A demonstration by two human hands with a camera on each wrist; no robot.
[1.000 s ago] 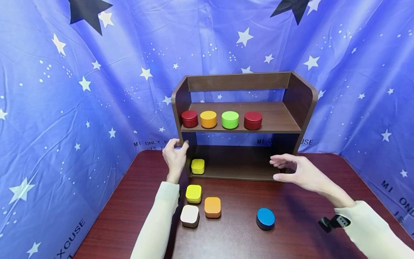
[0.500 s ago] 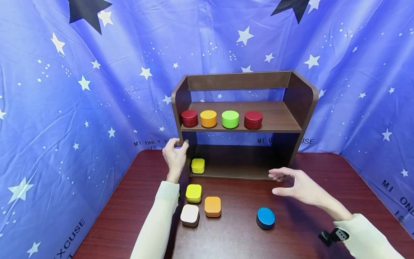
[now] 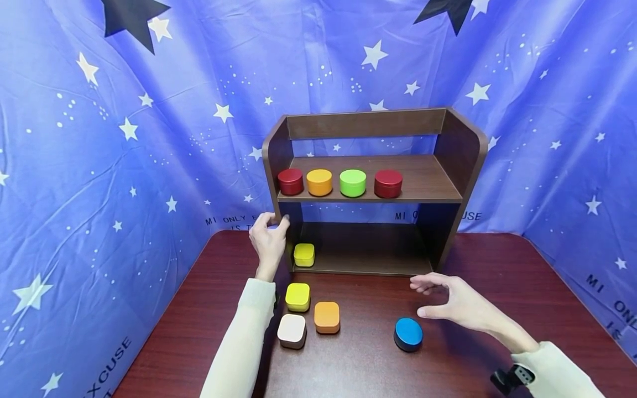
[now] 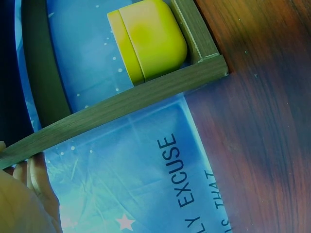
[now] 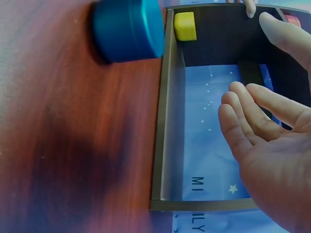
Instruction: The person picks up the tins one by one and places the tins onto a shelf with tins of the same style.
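Note:
My left hand (image 3: 269, 243) grips the left side panel of a brown two-tier wooden shelf (image 3: 370, 124), its thumb on the inner face and its fingers outside. In the head view, my right hand (image 3: 460, 303) is held over the table with fingers apart from the thumb and nothing between them. Just left of and below it stands a round blue tin (image 3: 408, 334) on the table. A square yellow tin (image 3: 304, 255) sits at the left end of the lower tier; the left wrist view shows this yellow tin (image 4: 153, 39) beside the panel.
On the upper tier stand a red tin (image 3: 291, 182), an orange tin (image 3: 319, 183), a green tin (image 3: 353, 183) and another red tin (image 3: 388, 184). A yellow tin (image 3: 297, 297), an orange square tin (image 3: 327, 318) and a white-topped tin (image 3: 292, 331) lie near my left forearm. Starry blue cloth (image 3: 199, 110) surrounds the table.
My right hand has come down and back from the shelf's lower right corner toward the blue tin. My left hand has stayed on the side panel, and the tins have not moved.

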